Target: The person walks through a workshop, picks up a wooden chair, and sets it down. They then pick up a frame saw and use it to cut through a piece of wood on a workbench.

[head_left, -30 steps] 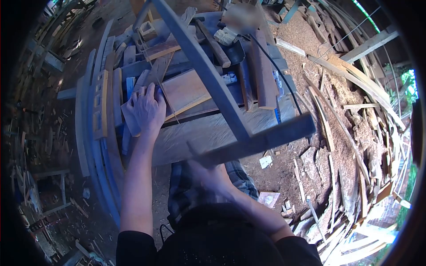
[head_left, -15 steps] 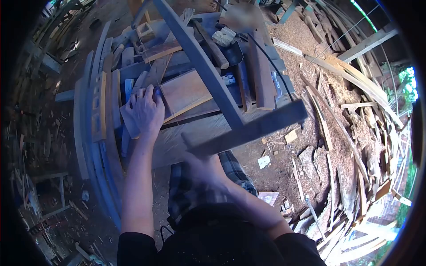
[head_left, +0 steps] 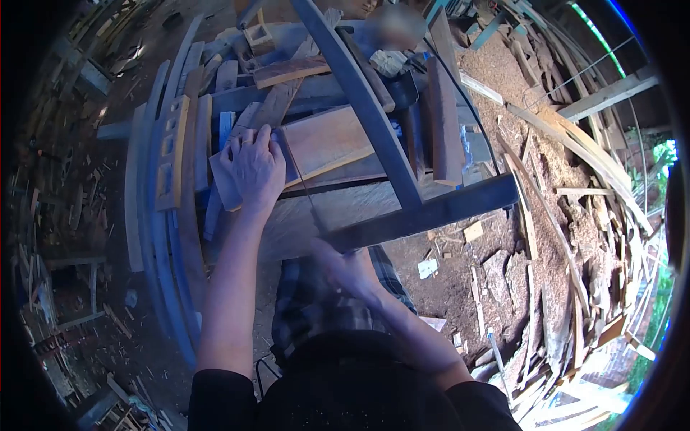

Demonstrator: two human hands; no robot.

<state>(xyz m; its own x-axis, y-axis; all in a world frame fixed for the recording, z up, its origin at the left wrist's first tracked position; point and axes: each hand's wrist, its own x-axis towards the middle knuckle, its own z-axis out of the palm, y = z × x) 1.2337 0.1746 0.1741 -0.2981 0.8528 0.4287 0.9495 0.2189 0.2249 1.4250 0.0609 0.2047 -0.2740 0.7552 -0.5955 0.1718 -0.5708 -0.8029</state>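
My left hand (head_left: 257,169) lies over the left end of a flat wooden board (head_left: 330,144), its fingers bent across the wood and holding it down. Close beside its fingertips, the thin blade of a wooden frame saw (head_left: 374,122) crosses the board. The saw's dark end bar (head_left: 445,205) extends toward the right above my lap. Blurred by motion, my right hand (head_left: 348,267) is closed at the near left end of that bar, below the blade. Beneath the board is a wide, pale wooden surface (head_left: 323,212).
Long planks (head_left: 147,179) and a slotted wood piece (head_left: 172,154) lie at the left. Beyond the board are a hammer-like tool (head_left: 366,68), a thick wooden block (head_left: 444,122) and several offcuts. Sawdust (head_left: 496,144) and scrap strips cover the ground at the right.
The view has turned slightly, shifting the bench and saw rightward in it. My right hand and the saw have moved a little and are less blurred. My left hand stays on the board.
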